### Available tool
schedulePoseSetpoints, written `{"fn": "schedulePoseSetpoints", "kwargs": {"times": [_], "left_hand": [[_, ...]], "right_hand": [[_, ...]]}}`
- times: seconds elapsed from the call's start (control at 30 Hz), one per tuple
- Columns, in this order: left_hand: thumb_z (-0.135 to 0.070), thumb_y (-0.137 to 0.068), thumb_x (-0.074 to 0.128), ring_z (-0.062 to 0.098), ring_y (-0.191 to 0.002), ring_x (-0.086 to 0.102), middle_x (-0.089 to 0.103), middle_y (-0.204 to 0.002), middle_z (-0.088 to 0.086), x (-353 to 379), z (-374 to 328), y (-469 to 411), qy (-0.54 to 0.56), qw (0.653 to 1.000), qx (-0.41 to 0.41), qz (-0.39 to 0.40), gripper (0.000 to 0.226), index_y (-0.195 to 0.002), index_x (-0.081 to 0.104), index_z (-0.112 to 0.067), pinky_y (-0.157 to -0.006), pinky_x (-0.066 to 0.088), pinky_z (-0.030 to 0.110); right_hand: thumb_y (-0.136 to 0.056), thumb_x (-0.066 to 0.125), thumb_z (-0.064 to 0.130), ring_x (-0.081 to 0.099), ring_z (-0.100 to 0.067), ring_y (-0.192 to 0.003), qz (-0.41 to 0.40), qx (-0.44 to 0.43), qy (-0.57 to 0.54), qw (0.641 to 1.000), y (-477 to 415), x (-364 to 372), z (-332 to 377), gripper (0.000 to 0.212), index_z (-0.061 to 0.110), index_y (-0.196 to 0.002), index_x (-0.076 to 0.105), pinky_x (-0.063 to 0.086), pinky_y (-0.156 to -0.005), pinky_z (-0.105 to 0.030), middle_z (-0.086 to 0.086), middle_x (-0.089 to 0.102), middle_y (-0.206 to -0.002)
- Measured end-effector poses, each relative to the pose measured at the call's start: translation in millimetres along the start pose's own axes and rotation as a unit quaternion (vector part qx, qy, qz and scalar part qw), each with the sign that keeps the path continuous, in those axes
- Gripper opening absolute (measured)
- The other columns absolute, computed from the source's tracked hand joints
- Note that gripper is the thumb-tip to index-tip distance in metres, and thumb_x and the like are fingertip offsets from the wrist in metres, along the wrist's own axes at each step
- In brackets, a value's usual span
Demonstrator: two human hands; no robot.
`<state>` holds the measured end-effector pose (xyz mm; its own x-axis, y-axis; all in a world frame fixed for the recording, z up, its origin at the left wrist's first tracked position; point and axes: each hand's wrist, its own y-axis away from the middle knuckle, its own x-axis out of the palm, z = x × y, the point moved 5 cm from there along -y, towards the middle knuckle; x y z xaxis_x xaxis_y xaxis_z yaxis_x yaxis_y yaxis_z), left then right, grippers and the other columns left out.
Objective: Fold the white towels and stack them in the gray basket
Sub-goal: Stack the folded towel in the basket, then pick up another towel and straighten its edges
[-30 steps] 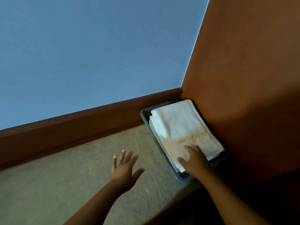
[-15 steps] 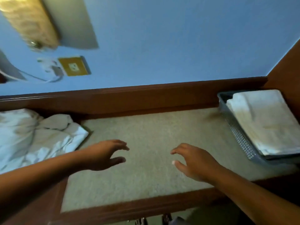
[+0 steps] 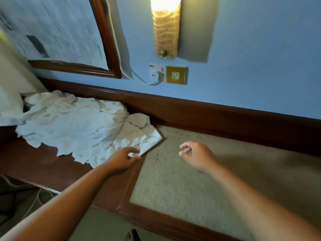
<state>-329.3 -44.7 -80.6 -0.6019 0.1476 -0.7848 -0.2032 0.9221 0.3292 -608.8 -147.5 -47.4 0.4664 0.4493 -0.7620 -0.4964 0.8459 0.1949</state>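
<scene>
Crumpled white terry towels (image 3: 78, 126), corner perhaps pinched by left hand (image 3: 124, 159); right hand (image 3: 198, 156) slack, empty, over open beige carpet (image 3: 191, 188).

Gold lettering (image 3: 131, 133) on the crumpled white towels (image 3: 83, 126) is too creased to read; whether the left hand (image 3: 124, 158) pinches their corner cannot be told. The wall lamp (image 3: 165, 32) and wooden frame (image 3: 106, 40) are cropped at the top edge.

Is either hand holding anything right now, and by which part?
Right hand holds nothing. Left hand is at the near corner of the crumpled towels; whether it pinches that corner cannot be told.
</scene>
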Motion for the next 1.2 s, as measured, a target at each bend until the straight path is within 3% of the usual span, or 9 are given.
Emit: {"fn": "schedulePoseSetpoints", "kwargs": {"times": [0.23,0.37,0.53,0.67,0.83,0.9,1.03,1.13,1.2], "left_hand": [[-0.043,-0.097,0.062,0.004,-0.103,0.065,0.062,-0.133,-0.014,-60,95,-21,0.027,0.998,-0.023,-0.049,0.038,-0.133,0.061,-0.030,-0.084,0.046,0.024],[-0.041,-0.098,0.062,0.002,-0.096,0.061,0.061,-0.137,-0.011,-97,152,-54,0.054,0.996,-0.038,-0.054,0.036,-0.133,0.060,-0.030,-0.083,0.045,0.024],[-0.039,-0.098,0.062,0.005,-0.094,0.062,0.060,-0.137,-0.009,-125,193,-81,0.089,0.994,-0.031,-0.053,0.035,-0.132,0.060,-0.029,-0.086,0.046,0.025],[-0.039,-0.099,0.061,0.003,-0.093,0.064,0.061,-0.131,-0.013,-140,207,-81,0.133,0.990,-0.017,-0.054,0.031,-0.130,0.061,-0.032,-0.083,0.047,0.024],[-0.035,-0.096,0.067,-0.002,-0.093,0.065,0.060,-0.124,-0.020,-138,238,-69,0.170,0.983,-0.044,-0.047,0.027,-0.122,0.059,-0.037,-0.071,0.046,0.009],[-0.035,-0.094,0.069,-0.002,-0.094,0.065,0.060,-0.120,-0.025,-141,243,-67,0.178,0.982,-0.044,-0.037,0.027,-0.118,0.058,-0.040,-0.065,0.046,0.007],[-0.035,-0.093,0.071,-0.007,-0.098,0.063,0.056,-0.121,-0.029,-156,245,-76,0.167,0.985,-0.023,-0.029,0.033,-0.123,0.058,-0.039,-0.074,0.053,0.016],[-0.036,-0.093,0.070,-0.003,-0.103,0.063,0.057,-0.133,-0.019,-164,252,-88,0.145,0.988,-0.031,-0.044,0.041,-0.132,0.056,-0.036,-0.081,0.053,0.019],[-0.037,-0.092,0.071,0.005,-0.116,0.061,0.053,-0.142,-0.013,-164,248,-94,0.130,0.990,-0.016,-0.053,0.052,-0.138,0.048,-0.038,-0.088,0.048,0.018]], "right_hand": [[-0.094,0.063,0.039,0.061,-0.002,-0.085,0.029,0.013,-0.040,0.999,-63,81,69,0.024,0.033,-0.117,0.065,0.051,-0.076,-0.025,0.018,0.064,-0.094],[-0.095,0.063,0.029,0.060,0.002,-0.081,0.009,0.052,-0.101,0.993,-103,135,111,0.025,0.025,-0.119,0.067,0.046,-0.070,-0.013,0.017,0.063,-0.088],[-0.097,0.061,0.037,0.059,-0.004,-0.097,0.064,0.050,-0.104,0.991,-146,195,172,0.030,0.026,-0.126,0.062,0.047,-0.081,-0.020,0.019,0.059,-0.100],[-0.097,0.060,0.040,0.060,-0.010,-0.106,0.057,0.028,-0.063,0.996,-175,215,208,0.036,0.028,-0.131,0.058,0.049,-0.089,-0.026,0.013,0.058,-0.120],[-0.097,0.057,0.034,0.047,-0.023,-0.131,0.043,-0.030,0.083,0.995,-227,227,228,0.061,0.025,-0.153,0.032,0.048,-0.098,-0.036,0.002,0.022,-0.157],[-0.097,0.056,0.030,0.053,-0.029,-0.120,0.059,-0.019,0.155,0.986,-246,237,228,0.064,0.023,-0.154,0.028,0.049,-0.083,-0.038,-0.003,0.021,-0.155],[-0.098,0.043,0.009,0.060,-0.032,-0.100,0.047,-0.023,0.268,0.962,-261,248,237,0.034,0.014,-0.132,0.046,0.037,-0.067,-0.036,-0.009,0.044,-0.131],[-0.098,0.041,0.009,0.058,-0.032,-0.093,0.050,-0.079,0.257,0.962,-262,246,253,0.022,0.014,-0.117,0.051,0.038,-0.063,-0.036,-0.008,0.049,-0.118],[-0.098,0.046,0.010,0.057,-0.028,-0.087,-0.005,-0.136,0.190,0.972,-256,230,271,0.021,0.015,-0.118,0.053,0.038,-0.058,-0.036,-0.004,0.050,-0.114]]}}
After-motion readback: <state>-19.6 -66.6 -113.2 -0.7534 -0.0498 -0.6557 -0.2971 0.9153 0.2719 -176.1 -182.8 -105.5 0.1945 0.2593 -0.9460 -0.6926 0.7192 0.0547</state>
